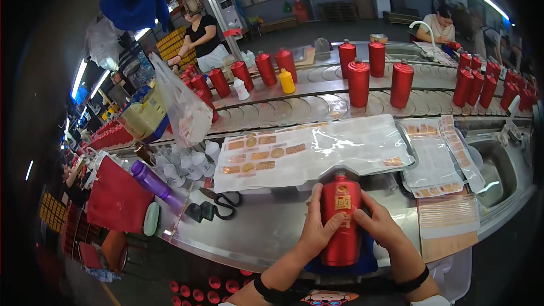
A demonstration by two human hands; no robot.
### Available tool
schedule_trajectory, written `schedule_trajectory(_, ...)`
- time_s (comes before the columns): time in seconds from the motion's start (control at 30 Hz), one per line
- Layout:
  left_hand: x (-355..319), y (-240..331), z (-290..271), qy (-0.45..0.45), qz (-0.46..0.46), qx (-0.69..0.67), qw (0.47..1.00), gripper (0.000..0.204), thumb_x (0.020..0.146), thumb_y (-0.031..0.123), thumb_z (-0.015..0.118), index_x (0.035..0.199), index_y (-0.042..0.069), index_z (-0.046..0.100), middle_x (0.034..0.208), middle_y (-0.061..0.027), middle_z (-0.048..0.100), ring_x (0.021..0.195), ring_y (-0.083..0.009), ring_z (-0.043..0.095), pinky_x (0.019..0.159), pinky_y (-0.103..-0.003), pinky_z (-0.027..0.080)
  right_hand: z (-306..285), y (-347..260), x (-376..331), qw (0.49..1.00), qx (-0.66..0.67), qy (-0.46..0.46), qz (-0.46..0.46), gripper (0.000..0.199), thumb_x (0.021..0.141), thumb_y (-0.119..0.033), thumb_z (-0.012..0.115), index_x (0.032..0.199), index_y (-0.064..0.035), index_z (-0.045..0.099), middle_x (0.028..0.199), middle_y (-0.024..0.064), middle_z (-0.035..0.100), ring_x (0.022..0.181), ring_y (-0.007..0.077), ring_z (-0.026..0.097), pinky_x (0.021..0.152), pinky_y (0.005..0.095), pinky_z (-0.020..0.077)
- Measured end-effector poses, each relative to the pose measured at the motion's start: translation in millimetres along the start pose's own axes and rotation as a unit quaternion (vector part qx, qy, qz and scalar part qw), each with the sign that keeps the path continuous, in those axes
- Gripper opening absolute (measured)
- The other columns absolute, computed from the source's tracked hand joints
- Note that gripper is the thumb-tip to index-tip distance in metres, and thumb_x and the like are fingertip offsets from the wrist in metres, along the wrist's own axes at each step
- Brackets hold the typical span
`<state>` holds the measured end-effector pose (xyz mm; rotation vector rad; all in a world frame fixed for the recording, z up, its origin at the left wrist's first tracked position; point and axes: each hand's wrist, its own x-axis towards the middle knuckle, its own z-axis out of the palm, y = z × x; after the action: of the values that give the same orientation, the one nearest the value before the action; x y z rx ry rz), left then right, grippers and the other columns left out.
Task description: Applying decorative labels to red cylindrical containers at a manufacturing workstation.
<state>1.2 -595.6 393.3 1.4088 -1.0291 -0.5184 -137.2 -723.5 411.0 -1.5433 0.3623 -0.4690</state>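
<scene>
A glossy red bottle (341,249) with gold lettering on its front lies between my two hands, its neck pointing away from me. My left hand (317,224) wraps its left side, thumb resting on the front by the gold marks. On the other side my right hand (381,221) grips it, thumb also pressed to the front. Beneath the bottle a blue cloth or pad (368,258) shows in part. Just beyond the bottle, a large sheet of gold stickers (328,158) lies under shiny clear film.
Black scissors (226,204), a purple bottle (150,178) and white spray bottles (195,164) stand or lie at left. More sticker sheets (433,161) and a sink (496,170) are at right. Red bottles (358,85) line the conveyor (317,105) behind. Two co-workers are beyond it.
</scene>
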Motion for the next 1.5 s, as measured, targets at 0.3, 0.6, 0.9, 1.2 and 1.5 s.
schedule_trajectory(0.3, -4.7, 1.2, -3.7, -0.008, 0.012, -0.037, 0.999, 0.082, 0.097, 0.044, 0.046, 0.149, -0.006, 0.009, 0.148, -0.0202, 0.024, 0.14, -0.0279, 0.022, 0.115, -0.035, 0.014, 3.9, 6.0, 2.9, 1.0, 0.002, -0.011, -0.009, 0.08, 0.088, -0.038, 0.067, 0.145, 0.0036, 0.03, 0.137, 0.02, 0.049, 0.128, 0.0244, 0.044, 0.105, 0.0336, 0.0359)
schedule_trajectory(0.6, -10.6, -7.7, -3.3, -0.007, 0.027, -0.08, 0.996, 0.076, 0.1, 0.041, 0.042, 0.149, -0.006, 0.009, 0.155, -0.0223, 0.018, 0.144, -0.0289, 0.019, 0.115, -0.034, 0.015, 2.8, 10.1, -6.7, 1.0, -0.003, 0.028, -0.008, 0.079, 0.091, -0.041, 0.062, 0.145, 0.0061, 0.028, 0.14, 0.0235, 0.045, 0.132, 0.0278, 0.042, 0.108, 0.0343, 0.0321)
schedule_trajectory(0.9, -10.4, -7.7, -1.9, -0.002, 0.045, -0.054, 0.998, 0.072, 0.102, 0.039, 0.037, 0.149, -0.007, 0.009, 0.155, -0.0233, 0.018, 0.145, -0.0304, 0.017, 0.116, -0.034, 0.013, 8.4, 21.4, -12.9, 0.993, -0.073, 0.063, -0.071, 0.072, 0.096, -0.047, 0.051, 0.143, 0.0059, 0.033, 0.136, 0.0196, 0.049, 0.127, 0.0263, 0.045, 0.106, 0.0341, 0.0342)
schedule_trajectory(1.2, -9.5, -10.8, -1.3, 0.014, 0.052, -0.059, 0.997, 0.07, 0.103, 0.04, 0.036, 0.148, -0.009, 0.014, 0.153, -0.0242, 0.023, 0.143, -0.0306, 0.022, 0.115, -0.035, 0.016, 11.7, 24.7, -9.6, 0.996, -0.028, 0.063, -0.058, 0.066, 0.099, -0.043, 0.048, 0.143, 0.0043, 0.034, 0.136, 0.0173, 0.049, 0.127, 0.0235, 0.046, 0.105, 0.0326, 0.0345)
schedule_trajectory(1.5, -6.6, -16.1, 0.4, 0.019, 0.051, -0.063, 0.997, 0.071, 0.102, 0.043, 0.035, 0.147, -0.009, 0.016, 0.152, -0.0249, 0.026, 0.142, -0.03, 0.025, 0.114, -0.034, 0.019, 12.4, 40.6, -6.7, 0.992, -0.029, 0.094, -0.082, 0.061, 0.101, -0.041, 0.045, 0.141, 0.0038, 0.038, 0.135, 0.0177, 0.051, 0.125, 0.0228, 0.047, 0.104, 0.0322, 0.0351)
